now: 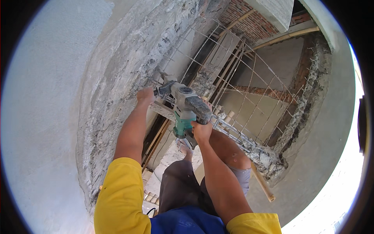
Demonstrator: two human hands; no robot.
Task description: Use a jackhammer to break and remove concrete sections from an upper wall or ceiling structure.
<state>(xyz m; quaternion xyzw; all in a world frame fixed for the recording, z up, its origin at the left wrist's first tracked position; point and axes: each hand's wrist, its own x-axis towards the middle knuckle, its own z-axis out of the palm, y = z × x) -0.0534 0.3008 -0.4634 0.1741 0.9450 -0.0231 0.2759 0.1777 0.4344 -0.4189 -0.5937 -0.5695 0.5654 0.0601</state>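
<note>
My left hand (145, 96) is wrapped round the front of the drill (186, 100), my right hand (201, 132) clamped on its rear. The drill sits between the chipped wall (113, 85), close by my left knuckles, and a gap crossed by metal rods (242, 137). I can't make out whether its tip touches. My shirt's (191, 219) pale mark is unreadable.

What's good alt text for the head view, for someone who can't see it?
Left hand and right hand grip a dusty teal-and-grey power tool, the left near its front end, beside a rough, chipped wall. To the tool's right, bare metal mesh crosses an opening.
</note>
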